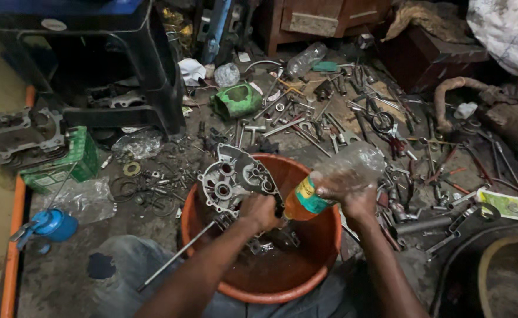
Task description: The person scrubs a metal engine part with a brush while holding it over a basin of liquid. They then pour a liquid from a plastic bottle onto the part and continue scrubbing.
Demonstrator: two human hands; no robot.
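**Bottle tilted over a casing in an orange basin**

A grey metal casing (235,179) is held propped on the far rim of an orange basin (282,288), which stands on the floor (65,277). The left hand (260,211) is clenched around the casing's lower edge; what exactly lies under the fingers cannot be made out. A clear plastic bottle (335,176) is grasped by the right hand (348,197), tilted with its neck down toward the left hand. Orange liquid is seen in its lower part, and a teal and yellow label band is wrapped around it just beside the fingers. The bottle's mouth is hidden behind the left hand.

A thin metal rod (176,256) lies slanted across the basin's near-left rim.

On the left, a green box (65,165) with pale printed panels sits under a grey engine part (23,132). A blue oil can (53,227) lies near it, beside a crumpled clear bag (85,200). Farther back, a dented green container (236,100) rests among scattered tools (353,112). At the right, a small yellow-green printed packet (509,204) lies flat. A round tan rim (488,259) is cut off by the lower right corner. The dark background is hard to make out.
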